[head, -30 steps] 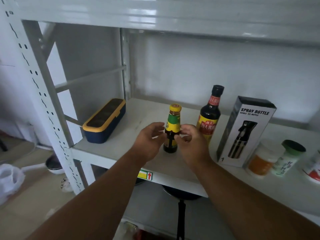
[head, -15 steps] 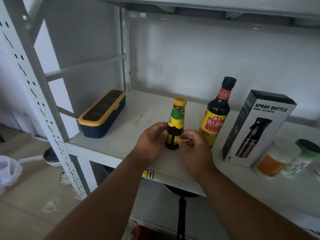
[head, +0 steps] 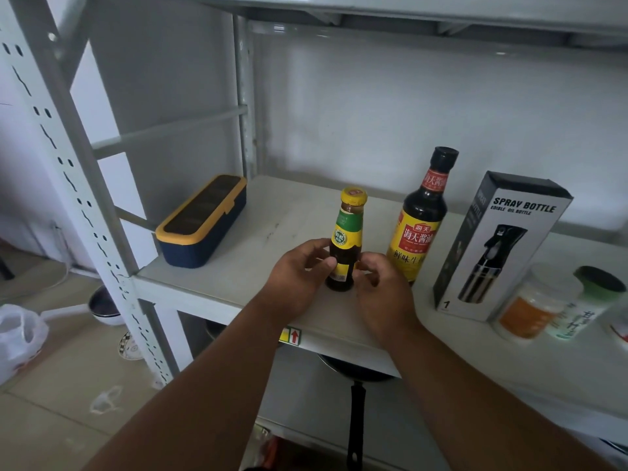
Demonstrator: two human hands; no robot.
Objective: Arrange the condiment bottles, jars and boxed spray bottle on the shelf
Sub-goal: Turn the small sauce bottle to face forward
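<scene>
Standing upright near the front of the white shelf (head: 238,253), a small sauce bottle (head: 345,246) with a yellow cap and green neck label is held low down between both hands. The left hand (head: 299,277) is curled round the bottle's left side, its thumb laid across the lower label. The right hand (head: 380,290) is cupped against the bottle's right side with bent fingers; contact is seen at the fingertips, though how firmly it grips cannot be told. The bottle's base appears to rest on the shelf.

Just right of it, slightly farther back, a taller dark soy sauce bottle (head: 421,219) with a black cap and yellow label is seen upright, close to the right hand. Farther right, a boxed spray bottle (head: 499,246) is stood on end. Beside its near right corner, a clear jar (head: 533,304) with orange contents is found, touching or nearly touching a green-lidded jar (head: 588,304). At the far left of the shelf, well apart from the bottles, a navy container (head: 204,222) with a yellow-rimmed lid is placed. Below the shelf, a black pan handle (head: 356,419) is visible, and a white plastic bag (head: 18,338) lies on the floor at the left.
</scene>
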